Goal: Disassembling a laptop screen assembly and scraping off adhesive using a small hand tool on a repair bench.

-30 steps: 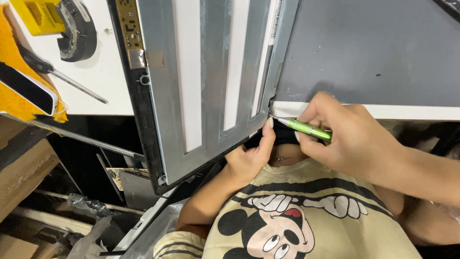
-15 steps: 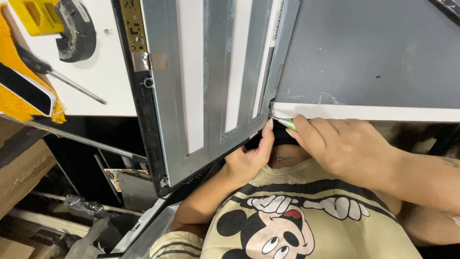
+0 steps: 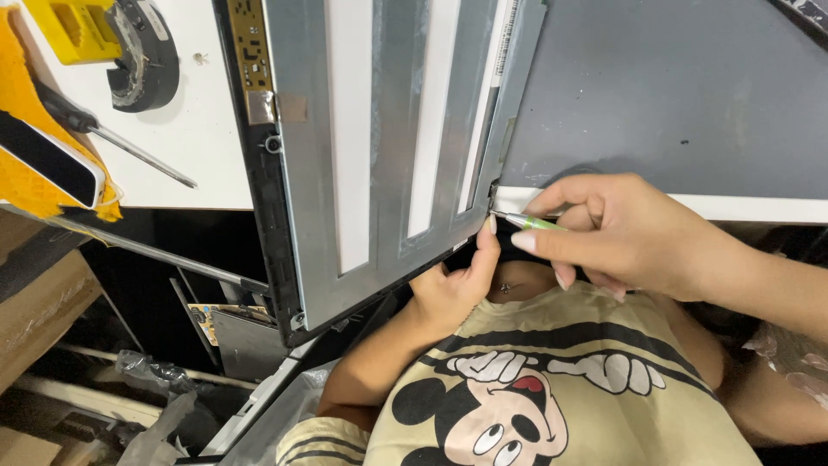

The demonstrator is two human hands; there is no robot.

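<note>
- Two hands work at the corner of a big grey metal panel point(image 3: 379, 155) that hangs over the edge of the table point(image 3: 690, 86).
- One thin green tool point(image 3: 530, 223) has its metal tip right at the panel's lower right corner, where the panel meets the white table edge.
- The right hand point(image 3: 621, 233) pinches the green tool between thumb and fingers, all curled close around it.
- The left hand point(image 3: 457, 280) comes up from below and holds the bottom edge of the panel, with its thumb up beside the tool tip.
- The panel has long white strips running down it and a black frame on its left side.
- A screwdriver point(image 3: 112, 138) with a black handle lies on the white top, well apart to the left.
- Near it sit a yellow block point(image 3: 69, 26), a black round part point(image 3: 147, 56) and an orange cloth point(image 3: 26, 129).
- Below the hands is a cream shirt point(image 3: 552, 397) with a cartoon mouse.
</note>
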